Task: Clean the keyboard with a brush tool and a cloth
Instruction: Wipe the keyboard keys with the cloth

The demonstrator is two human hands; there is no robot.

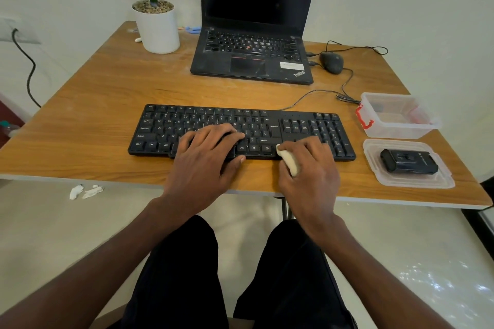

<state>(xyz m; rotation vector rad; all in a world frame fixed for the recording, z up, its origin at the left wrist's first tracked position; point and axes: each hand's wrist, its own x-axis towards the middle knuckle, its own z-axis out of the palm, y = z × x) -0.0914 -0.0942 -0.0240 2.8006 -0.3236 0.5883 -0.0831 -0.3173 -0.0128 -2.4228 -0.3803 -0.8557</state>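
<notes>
From the head camera, a black full-size wired keyboard (242,132) lies flat near the front edge of a square wooden-topped table (107,104), its long side parallel to that edge. The left hand (205,153) rests palm-down on the middle of the keyboard, fingers spread and nearly straight across the letter keys, thumb lying along the front edge near the space bar; it grasps nothing. The right hand (310,168) sits at the keyboard's front edge, right of the space bar, fingers curled around a small cream-white folded cloth (288,161). One tip of the cloth pokes out beside the thumb and touches the bottom row of keys.

Behind the keyboard stands an open black laptop (252,56) with a dark screen. To its right lies a black wired mouse (331,62), its thin cable looping over the table. To the laptop's left stands a white cylindrical plant pot (159,31) topped with pebbles, holding a slim green stem. At the table's right edge sits a clear plastic box with a red latch (395,115), and just in front of it a clear plastic lid (409,164) lies flat, bearing a small black rectangular device (409,160). White scraps of paper (84,191) lie on the pale floor below the table's front left side.
</notes>
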